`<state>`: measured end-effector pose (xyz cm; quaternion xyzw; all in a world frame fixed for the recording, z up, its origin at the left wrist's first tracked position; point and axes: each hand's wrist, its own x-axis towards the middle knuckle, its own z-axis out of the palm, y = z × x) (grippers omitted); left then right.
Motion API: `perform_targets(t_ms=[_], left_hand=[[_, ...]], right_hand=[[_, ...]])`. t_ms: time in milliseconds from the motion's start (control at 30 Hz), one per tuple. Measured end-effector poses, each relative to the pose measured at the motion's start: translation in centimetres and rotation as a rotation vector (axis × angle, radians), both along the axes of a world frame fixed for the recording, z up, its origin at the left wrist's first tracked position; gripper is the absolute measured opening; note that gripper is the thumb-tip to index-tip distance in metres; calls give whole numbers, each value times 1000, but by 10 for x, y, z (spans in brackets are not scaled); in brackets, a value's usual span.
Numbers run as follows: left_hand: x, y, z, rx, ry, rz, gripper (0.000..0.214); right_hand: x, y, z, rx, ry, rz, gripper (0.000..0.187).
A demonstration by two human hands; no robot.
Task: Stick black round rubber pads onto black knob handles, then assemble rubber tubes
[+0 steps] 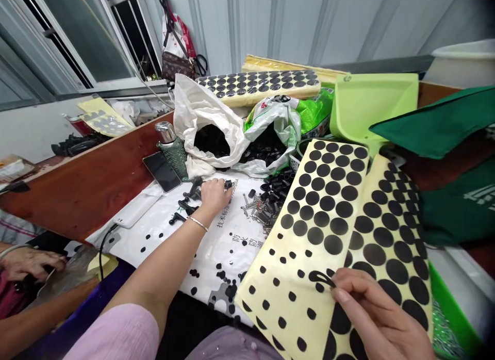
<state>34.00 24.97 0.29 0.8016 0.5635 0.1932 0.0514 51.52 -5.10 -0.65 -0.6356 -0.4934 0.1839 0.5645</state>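
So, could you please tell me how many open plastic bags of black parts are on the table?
2: the white plastic bag behind the left hand, and the green-and-white plastic bag to its right. More may be hidden behind them.

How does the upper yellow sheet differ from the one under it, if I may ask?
On the upper sheet, the near half bears only small dots; the lower sheet shows large discs throughout. The upper sheet overlaps the lower sheet's left edge. Both are yellow with black rounds.
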Motion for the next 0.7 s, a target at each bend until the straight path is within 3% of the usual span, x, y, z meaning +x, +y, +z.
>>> perform_targets(t_ms=[100, 267, 333, 433, 567, 700], left_hand=[[16, 8, -6, -26, 7, 16, 47], [24, 12, -4, -110, -104, -27, 27], [19, 4, 1, -130, -191, -71, 30], [10, -26, 8, -172, -360, -143, 38], [-2, -90, 7, -361, -586, -260, 36], [-10, -148, 1, -931, -1091, -376, 37]], right_hand=[[3, -2, -3, -18, -18, -5, 6], [5, -5, -2, -17, -11, -6, 6], [6, -4, 1, -26, 19, -8, 6], [4, 3, 8, -34, 147, -4, 9], [-6, 21, 21, -89, 385, 85, 15], [-20, 35, 33, -137, 561, 200, 16]])
